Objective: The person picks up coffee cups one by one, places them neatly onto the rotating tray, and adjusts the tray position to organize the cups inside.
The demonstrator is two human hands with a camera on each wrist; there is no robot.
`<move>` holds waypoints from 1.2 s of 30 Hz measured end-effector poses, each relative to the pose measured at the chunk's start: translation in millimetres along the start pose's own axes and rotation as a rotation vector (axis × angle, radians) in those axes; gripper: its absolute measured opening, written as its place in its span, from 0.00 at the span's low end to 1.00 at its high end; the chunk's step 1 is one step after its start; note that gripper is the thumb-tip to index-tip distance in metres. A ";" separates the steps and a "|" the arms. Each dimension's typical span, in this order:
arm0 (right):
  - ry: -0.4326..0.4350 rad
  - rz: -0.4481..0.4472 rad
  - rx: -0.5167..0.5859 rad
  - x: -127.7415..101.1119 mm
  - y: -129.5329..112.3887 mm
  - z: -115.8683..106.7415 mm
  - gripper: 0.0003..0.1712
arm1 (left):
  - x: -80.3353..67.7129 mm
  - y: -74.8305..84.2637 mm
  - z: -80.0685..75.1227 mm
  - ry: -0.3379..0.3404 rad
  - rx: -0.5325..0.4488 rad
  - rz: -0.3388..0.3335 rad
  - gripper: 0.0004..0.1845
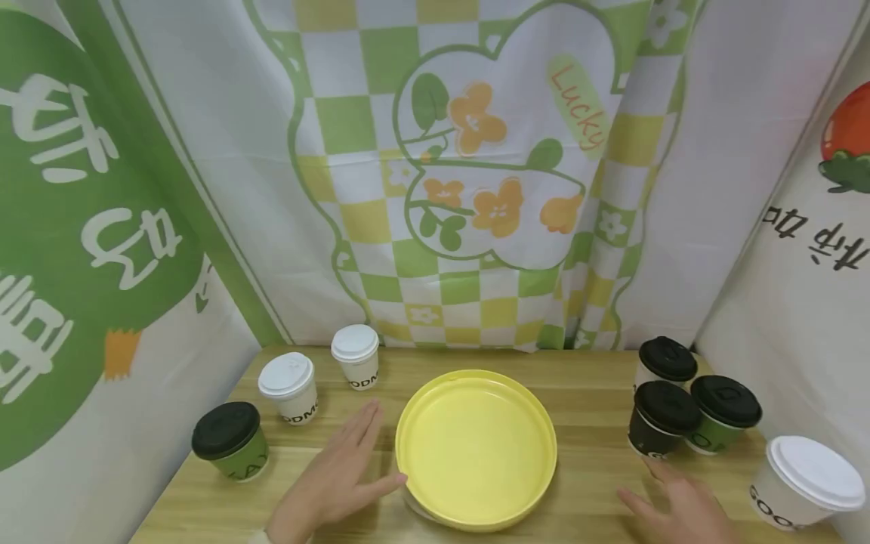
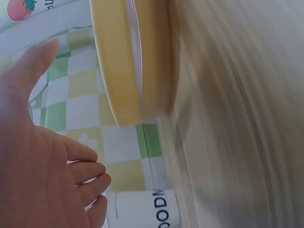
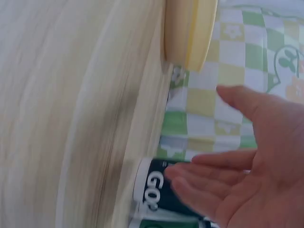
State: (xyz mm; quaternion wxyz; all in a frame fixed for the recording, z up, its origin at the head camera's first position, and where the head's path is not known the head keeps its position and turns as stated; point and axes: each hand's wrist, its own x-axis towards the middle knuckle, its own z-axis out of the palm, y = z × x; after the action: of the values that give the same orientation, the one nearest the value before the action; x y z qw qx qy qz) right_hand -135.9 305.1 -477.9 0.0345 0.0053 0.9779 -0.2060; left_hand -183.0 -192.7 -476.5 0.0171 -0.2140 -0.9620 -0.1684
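Surroundings, relative to fingers.
Checked curtain (image 1: 462,174) beyond left fingers (image 1: 359,434) and right fingers (image 1: 664,473); green print (image 1: 41,227) left of the former, tomato print (image 1: 849,125) upper right of the latter; wooden table (image 1: 587,408) beneath.

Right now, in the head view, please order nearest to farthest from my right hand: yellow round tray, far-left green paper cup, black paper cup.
1. Black paper cup, right side.
2. Yellow round tray, middle.
3. Green paper cup, far left.

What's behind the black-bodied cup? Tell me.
Partly behind that black cup stand a black-lidded white cup and a green cup. The white one's lower body and green one's left edge are hidden.
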 end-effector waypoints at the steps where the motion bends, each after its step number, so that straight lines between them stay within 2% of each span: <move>1: -0.005 0.036 -0.005 -0.7 3.7 -2.8 0.51 | 1.8 2.0 0.9 -0.003 -0.001 0.001 0.58; 5: 0.006 0.140 -0.023 -0.7 18.7 -12.5 0.57 | 11.8 9.1 6.9 -0.015 -0.019 0.021 0.59; 10: 0.090 0.105 0.013 9.9 32.7 -19.4 0.59 | 20.4 12.5 13.4 -0.022 -0.049 0.064 0.62; 15: 0.118 0.099 0.104 26.1 44.7 -18.6 0.63 | 21.1 13.4 18.8 -0.056 -0.079 0.077 0.66; 21: 0.096 0.183 0.233 38.4 56.7 -19.0 0.66 | 22.0 15.5 21.7 -0.076 -0.120 0.093 0.67; 24: 0.097 0.212 0.282 43.6 57.9 -18.4 0.64 | 21.1 15.1 22.3 -0.080 -0.125 0.095 0.67; 31: 0.145 0.188 0.342 49.6 59.8 -10.6 0.63 | 20.8 14.8 22.6 -0.091 -0.117 0.093 0.66; 36: 0.162 0.225 0.376 54.8 57.5 -7.1 0.62 | 19.8 13.7 22.2 -0.090 -0.110 0.099 0.65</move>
State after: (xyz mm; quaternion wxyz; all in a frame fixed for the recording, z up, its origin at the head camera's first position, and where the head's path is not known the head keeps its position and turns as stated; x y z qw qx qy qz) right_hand -189.6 360.4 -498.4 -0.0229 0.1370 0.9151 -0.3785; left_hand -194.4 -165.6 -491.0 -0.0294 -0.2694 -0.9394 -0.2102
